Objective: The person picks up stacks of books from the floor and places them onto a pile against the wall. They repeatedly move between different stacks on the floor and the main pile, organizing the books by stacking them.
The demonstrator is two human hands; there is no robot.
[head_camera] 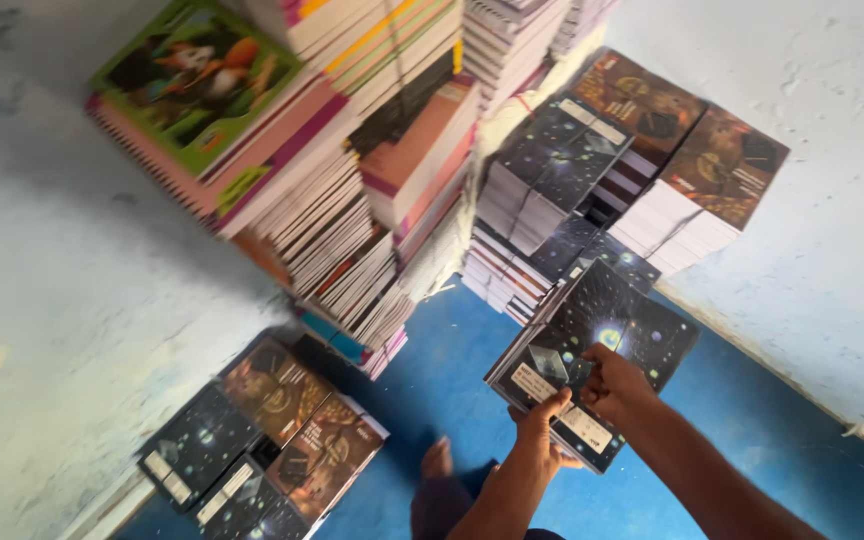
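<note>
Head view, lower right of frame: I see both hands gripping a bundle of dark star-patterned notebooks (592,360), left hand (542,435) pinching its near edge, right hand (617,385) clamped on top. Judged: mid-carry; next, setting it squarely on the matching stack (542,185) above.

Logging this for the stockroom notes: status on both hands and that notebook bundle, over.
Left hand and right hand both grip dark starry notebook bundle. Held above blue floor. Stacked notebook piles close ahead.
</note>
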